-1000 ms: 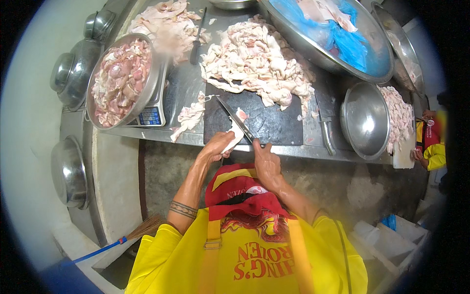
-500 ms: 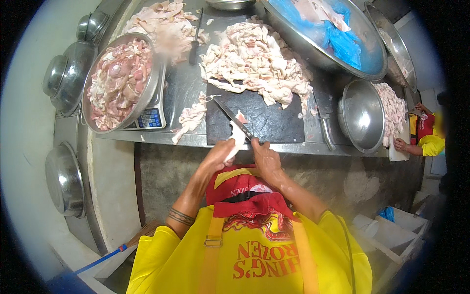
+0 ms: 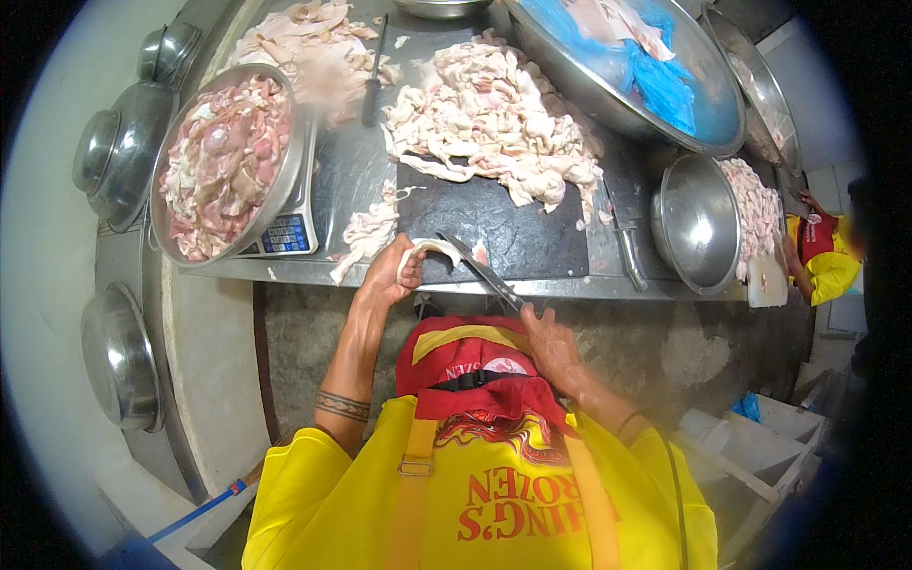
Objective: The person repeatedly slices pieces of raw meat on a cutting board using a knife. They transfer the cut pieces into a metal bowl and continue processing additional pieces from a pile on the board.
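1 pale strip of raw meat (image 3: 425,251) hangs from the left hand (image 3: 391,275), whose grip is pinched shut on it at the near edge of the black cutting board (image 3: 513,233). It looks soft, wet and limp, likely slippery, so it is best held as it is now: by 1 end, between thumb and fingertips, with the rest left to droop. The right hand (image 3: 546,334) has its grip closed round the handle of a knife (image 3: 483,274), the blade slanting up toward the strip and ending just beside it (whether edge and meat touch I cannot tell).

Just left of the left grip lie a few loose scraps (image 3: 366,233) on the steel desk (image 3: 347,176). Beyond both grips a large heap of the same pale meat (image 3: 494,119) spreads over the far part of the board. Further left, 1 round steel bowl (image 3: 226,161) full of pinker cut pieces stands on a scale (image 3: 285,233). Right of the right grip stands 1 steel bowl (image 3: 698,223) that looks empty; beyond it a wide steel basin (image 3: 617,71) holds blue plastic and more meat.
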A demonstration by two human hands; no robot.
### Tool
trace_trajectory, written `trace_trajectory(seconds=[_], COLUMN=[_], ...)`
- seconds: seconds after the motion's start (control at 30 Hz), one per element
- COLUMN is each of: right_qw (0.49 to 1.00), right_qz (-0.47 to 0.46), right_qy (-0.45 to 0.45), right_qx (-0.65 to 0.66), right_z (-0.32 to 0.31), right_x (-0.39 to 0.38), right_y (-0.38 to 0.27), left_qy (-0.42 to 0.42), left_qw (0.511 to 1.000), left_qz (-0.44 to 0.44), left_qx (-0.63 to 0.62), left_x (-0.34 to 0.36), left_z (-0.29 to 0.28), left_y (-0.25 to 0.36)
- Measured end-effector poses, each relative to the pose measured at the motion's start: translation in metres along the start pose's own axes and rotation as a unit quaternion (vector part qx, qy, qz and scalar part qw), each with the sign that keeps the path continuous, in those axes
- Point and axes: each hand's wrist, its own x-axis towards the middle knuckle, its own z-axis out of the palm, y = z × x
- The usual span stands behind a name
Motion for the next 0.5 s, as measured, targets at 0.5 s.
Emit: trace_trajectory(seconds=[0.5], right_qw=[0.97], right_qz=[0.01], right_qy=[0.01], right_qx=[0.244], right_z=[-0.015], right_x=[0.008], right_y=[0.002], left_qy=[0.162], left_qw=[0.921], left_qz=[0.135], left_qx=[0.328], left_x=[-0.074], left_z=[0.015], left_y=[0.023])
